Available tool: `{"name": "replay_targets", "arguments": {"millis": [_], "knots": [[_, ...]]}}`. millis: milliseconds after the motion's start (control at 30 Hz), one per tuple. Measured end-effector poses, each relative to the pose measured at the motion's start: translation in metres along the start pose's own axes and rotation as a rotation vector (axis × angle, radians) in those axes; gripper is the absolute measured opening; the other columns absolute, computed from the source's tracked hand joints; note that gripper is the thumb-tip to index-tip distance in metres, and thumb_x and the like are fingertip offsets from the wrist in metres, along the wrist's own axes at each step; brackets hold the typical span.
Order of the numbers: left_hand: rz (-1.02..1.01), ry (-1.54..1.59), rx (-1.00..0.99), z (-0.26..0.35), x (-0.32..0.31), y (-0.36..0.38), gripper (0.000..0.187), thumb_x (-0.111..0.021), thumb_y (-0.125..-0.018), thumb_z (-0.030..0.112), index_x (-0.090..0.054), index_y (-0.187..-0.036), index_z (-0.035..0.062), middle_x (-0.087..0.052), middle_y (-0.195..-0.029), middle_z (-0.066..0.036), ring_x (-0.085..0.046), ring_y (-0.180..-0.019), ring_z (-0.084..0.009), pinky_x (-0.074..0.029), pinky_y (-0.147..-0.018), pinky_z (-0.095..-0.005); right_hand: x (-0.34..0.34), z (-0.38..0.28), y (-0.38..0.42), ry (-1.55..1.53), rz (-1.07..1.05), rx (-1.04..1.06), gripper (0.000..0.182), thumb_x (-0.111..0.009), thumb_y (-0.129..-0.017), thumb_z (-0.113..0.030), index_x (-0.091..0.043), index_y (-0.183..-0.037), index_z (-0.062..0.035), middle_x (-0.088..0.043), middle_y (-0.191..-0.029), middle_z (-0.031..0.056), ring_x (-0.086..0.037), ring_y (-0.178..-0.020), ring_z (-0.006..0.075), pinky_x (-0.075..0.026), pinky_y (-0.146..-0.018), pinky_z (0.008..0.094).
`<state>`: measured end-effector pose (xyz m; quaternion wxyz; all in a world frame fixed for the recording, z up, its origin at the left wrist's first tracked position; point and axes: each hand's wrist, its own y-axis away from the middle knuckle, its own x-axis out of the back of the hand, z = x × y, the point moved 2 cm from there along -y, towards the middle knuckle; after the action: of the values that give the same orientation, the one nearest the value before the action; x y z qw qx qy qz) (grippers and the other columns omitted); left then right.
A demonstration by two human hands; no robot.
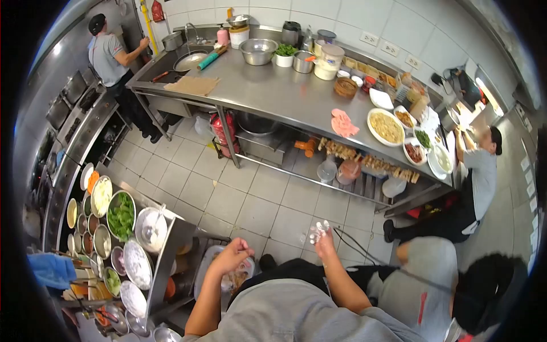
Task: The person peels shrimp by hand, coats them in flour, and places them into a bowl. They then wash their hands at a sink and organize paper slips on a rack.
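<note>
My left hand (232,256) is raised in front of my body on the left, its fingers curled in with nothing visible in them. It is above a plastic tub (200,272) with food pieces inside. My right hand (322,239) is held up over the tiled floor, with its fingers apart and their tips coated in something white. Nothing is in it, and the two hands do not touch. Left of my left hand stands a counter with a white-dusted plate (137,264), a bowl of green leaves (121,216) and a bowl of white powder (151,228).
A long steel table (256,85) runs across the far side, bearing bowls, pink slices (343,123) and food dishes. One person (111,57) stands at the far-left stove, another (481,165) at the table's right end. A third person (421,285) is close on my right.
</note>
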<state>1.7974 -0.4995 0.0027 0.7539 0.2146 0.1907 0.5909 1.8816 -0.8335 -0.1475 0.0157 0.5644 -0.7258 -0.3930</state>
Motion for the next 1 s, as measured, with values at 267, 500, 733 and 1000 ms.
{"name": "replay_targets", "arguments": {"millis": [267, 500, 733, 1000], "knots": [[-0.082, 0.058, -0.108, 0.105, 0.130, -0.075, 0.019, -0.060, -0.096, 0.015, -0.047, -0.086, 0.0045, -0.068, -0.101, -0.012, -0.064, -0.074, -0.0141, -0.051, -0.065, -0.0275, -0.036, -0.095, -0.137, 0.072, -0.273, -0.194, 0.048, -0.051, -0.096, -0.031, -0.046, -0.141, -0.0160, -0.063, -0.100, 0.0070, -0.055, -0.073, 0.0184, -0.044, -0.061, 0.0316], [0.196, -0.104, 0.157, 0.167, 0.243, -0.202, 0.025, -0.062, -0.096, 0.027, -0.069, -0.105, 0.0042, -0.064, -0.075, -0.002, -0.057, -0.063, -0.0114, -0.047, -0.063, -0.0273, -0.245, -0.219, -0.285, -0.141, -0.394, -0.161, 0.046, -0.047, -0.099, -0.046, -0.054, -0.135, -0.0171, -0.056, -0.085, 0.0021, -0.047, -0.063, 0.0172, -0.040, -0.054, 0.0313], [0.490, -0.298, -0.020, 0.256, 0.391, -0.274, 0.028, -0.059, -0.092, 0.020, -0.065, -0.118, 0.0097, -0.068, -0.082, -0.008, -0.058, -0.067, -0.0140, -0.050, -0.063, -0.0328, -0.501, -0.219, -0.400, -0.093, -0.792, -0.250, 0.043, -0.053, -0.098, -0.039, -0.054, -0.131, -0.0114, -0.050, -0.076, 0.0020, -0.044, -0.059, 0.0135, -0.038, -0.049, 0.0268], [0.956, -0.766, -0.650, 0.438, 0.692, -0.436, 0.031, -0.062, -0.090, 0.018, -0.062, -0.119, 0.0080, -0.064, -0.108, -0.019, -0.062, -0.098, -0.0356, -0.049, -0.084, -0.0422, -0.780, -0.143, -0.434, 0.592, -1.010, -0.196, 0.034, -0.057, -0.097, -0.021, -0.055, -0.127, -0.0052, -0.052, -0.082, -0.0026, -0.041, -0.061, 0.0035, -0.032, -0.051, 0.0175]]}}
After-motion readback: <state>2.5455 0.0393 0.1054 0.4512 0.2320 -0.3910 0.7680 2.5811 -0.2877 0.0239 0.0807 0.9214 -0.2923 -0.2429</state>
